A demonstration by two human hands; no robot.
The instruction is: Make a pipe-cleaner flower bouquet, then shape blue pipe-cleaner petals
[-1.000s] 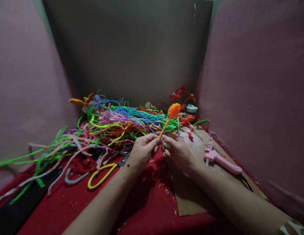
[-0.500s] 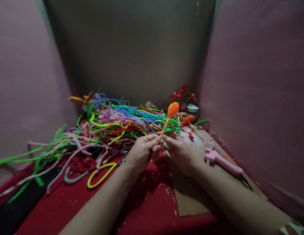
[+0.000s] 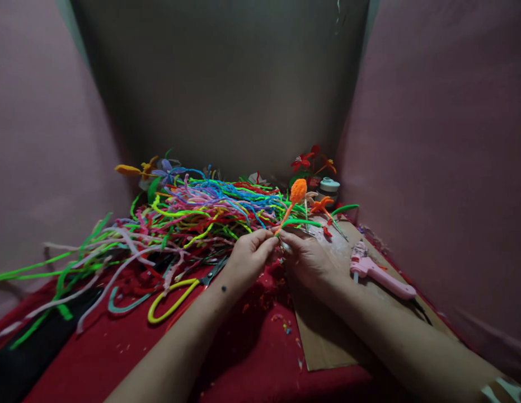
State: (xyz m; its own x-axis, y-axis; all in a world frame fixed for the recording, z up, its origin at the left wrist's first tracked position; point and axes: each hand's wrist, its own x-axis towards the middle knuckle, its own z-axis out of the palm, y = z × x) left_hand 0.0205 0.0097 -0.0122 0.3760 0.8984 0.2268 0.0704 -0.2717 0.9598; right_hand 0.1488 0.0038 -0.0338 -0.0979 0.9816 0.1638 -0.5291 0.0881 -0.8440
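Observation:
Between my fingertips stands an orange pipe-cleaner flower (image 3: 299,191) with a rounded bud on an orange stem, leaning to the right. My left hand (image 3: 252,258) is closed in a pinch at the stem's lower end. Against it, my right hand (image 3: 306,256) pinches the same spot from the other side. A green pipe-cleaner leaf (image 3: 302,222) sticks out to the right just above my right fingers. The stem's bottom is hidden by my fingers. Scissors with yellow handles (image 3: 174,301) lie left of my left hand.
A heap of colourful pipe cleaners (image 3: 218,204) spreads behind and left of my hands. On the cardboard (image 3: 327,341) at right lies a pink glue gun (image 3: 381,277). Finished flowers (image 3: 304,161) and a lidded jar (image 3: 328,189) stand at the back; red cloth (image 3: 243,358) covers the table.
The orange bud has shifted slightly right and down, tilting more. The green leaf now points out further to the right. My left hand has turned a little, its fingers closer to the right hand's.

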